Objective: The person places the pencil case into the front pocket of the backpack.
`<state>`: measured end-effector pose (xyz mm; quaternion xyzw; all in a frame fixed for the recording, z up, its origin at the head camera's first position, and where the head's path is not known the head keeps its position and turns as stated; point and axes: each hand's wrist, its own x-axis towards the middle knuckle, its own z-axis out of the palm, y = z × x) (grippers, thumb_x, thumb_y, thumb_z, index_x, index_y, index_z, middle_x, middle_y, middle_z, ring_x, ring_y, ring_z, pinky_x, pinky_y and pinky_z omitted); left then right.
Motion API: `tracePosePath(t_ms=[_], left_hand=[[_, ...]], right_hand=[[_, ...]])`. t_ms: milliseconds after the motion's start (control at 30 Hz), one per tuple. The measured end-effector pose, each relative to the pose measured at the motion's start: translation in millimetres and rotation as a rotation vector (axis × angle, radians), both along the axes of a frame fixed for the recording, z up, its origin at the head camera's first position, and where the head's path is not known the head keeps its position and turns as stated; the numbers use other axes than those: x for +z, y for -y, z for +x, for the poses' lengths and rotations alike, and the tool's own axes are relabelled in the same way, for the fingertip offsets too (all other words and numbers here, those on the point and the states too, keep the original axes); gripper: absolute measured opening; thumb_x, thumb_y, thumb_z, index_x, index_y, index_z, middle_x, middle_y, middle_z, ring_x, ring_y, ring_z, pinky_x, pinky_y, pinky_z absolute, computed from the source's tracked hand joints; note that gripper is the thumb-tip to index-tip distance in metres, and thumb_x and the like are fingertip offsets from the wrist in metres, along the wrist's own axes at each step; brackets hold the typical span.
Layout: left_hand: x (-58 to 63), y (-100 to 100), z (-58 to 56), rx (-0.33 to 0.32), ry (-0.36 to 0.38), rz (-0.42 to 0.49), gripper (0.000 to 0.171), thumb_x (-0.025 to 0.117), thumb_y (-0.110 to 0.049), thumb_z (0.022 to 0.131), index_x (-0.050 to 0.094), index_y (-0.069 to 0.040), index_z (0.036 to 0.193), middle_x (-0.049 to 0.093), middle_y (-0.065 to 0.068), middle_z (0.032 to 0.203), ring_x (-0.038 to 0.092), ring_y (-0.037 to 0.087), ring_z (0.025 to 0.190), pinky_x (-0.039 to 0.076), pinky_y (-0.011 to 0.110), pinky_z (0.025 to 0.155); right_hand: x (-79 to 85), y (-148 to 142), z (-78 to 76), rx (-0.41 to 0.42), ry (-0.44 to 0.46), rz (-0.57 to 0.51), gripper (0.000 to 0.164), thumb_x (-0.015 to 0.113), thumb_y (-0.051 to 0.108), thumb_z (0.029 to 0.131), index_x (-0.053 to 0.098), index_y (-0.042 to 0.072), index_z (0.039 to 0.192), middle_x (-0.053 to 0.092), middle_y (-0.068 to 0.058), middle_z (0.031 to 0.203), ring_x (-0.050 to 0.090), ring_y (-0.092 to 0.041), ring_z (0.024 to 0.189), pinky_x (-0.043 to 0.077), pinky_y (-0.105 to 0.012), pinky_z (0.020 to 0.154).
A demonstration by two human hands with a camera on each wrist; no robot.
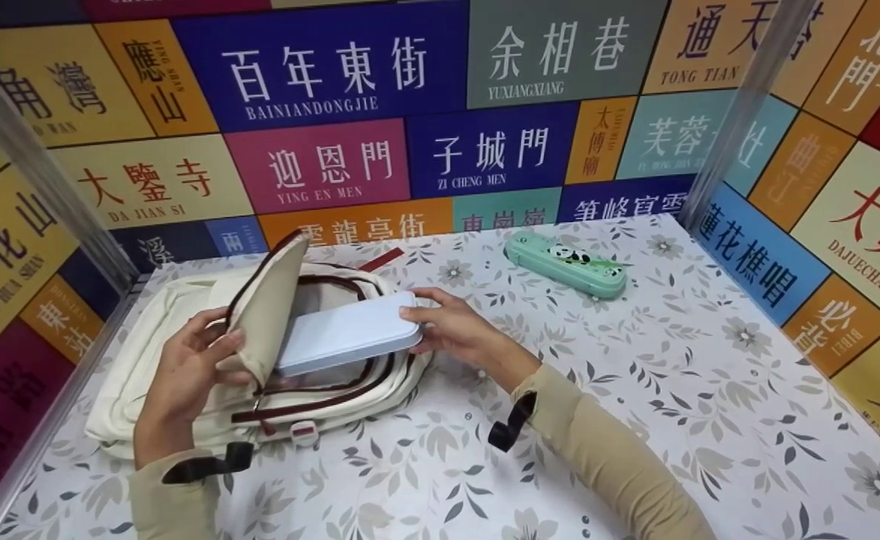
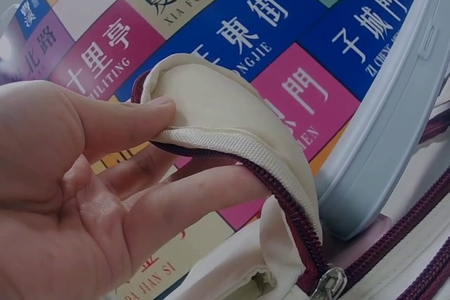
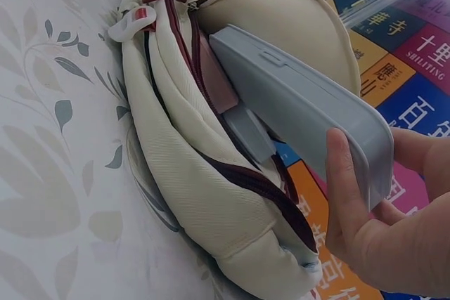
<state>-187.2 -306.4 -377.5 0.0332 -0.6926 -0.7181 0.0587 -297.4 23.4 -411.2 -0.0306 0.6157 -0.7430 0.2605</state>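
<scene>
A cream backpack with maroon zips lies on the table, its compartment unzipped. My left hand pinches the edge of the raised flap between thumb and fingers. At the other side, my right hand grips one end of a light-blue hard pencil case. The case slants across the opening, its far end inside behind the flap; a small clasp shows on its side in the right wrist view. Deeper in the opening sit a pinkish item and a grey-blue item, both partly hidden.
A mint-green pencil case with a panda picture lies toward the back right of the table, which has a leaf-patterned cover. A white buckle hangs at the backpack's near side. Sign-printed walls stand behind and at both sides.
</scene>
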Motion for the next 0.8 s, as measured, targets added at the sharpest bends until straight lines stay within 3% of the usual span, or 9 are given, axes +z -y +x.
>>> tracePosePath(t_ms=[567,800], left_hand=[[1.5,-5,-0.5,0.015,-0.012,-0.015,0.029,0.063,-0.005,0.098,0.062,-0.029,0.114,0.063,-0.007,0.1,0.061,0.008,0.08,0.063,0.025,0.054],[2.3,-6,-2.1,0.007,-0.017,-0.018,0.031,0.06,-0.003,0.099,0.061,-0.028,0.117,0.063,-0.007,0.097,0.062,0.008,0.077,0.063,0.026,0.053]], right_hand=[[-3.5,21,0.8,0.04,-0.022,-0.017,0.057,0.066,0.014,0.097,0.043,0.014,0.149,0.061,-0.013,0.106,0.069,-0.021,0.078,0.065,-0.029,0.062],[-4.4,28,2.6,0.045,-0.03,-0.01,0.058,0.066,0.013,0.097,0.042,0.013,0.15,0.056,-0.013,0.122,0.068,-0.02,0.082,0.064,-0.027,0.061]])
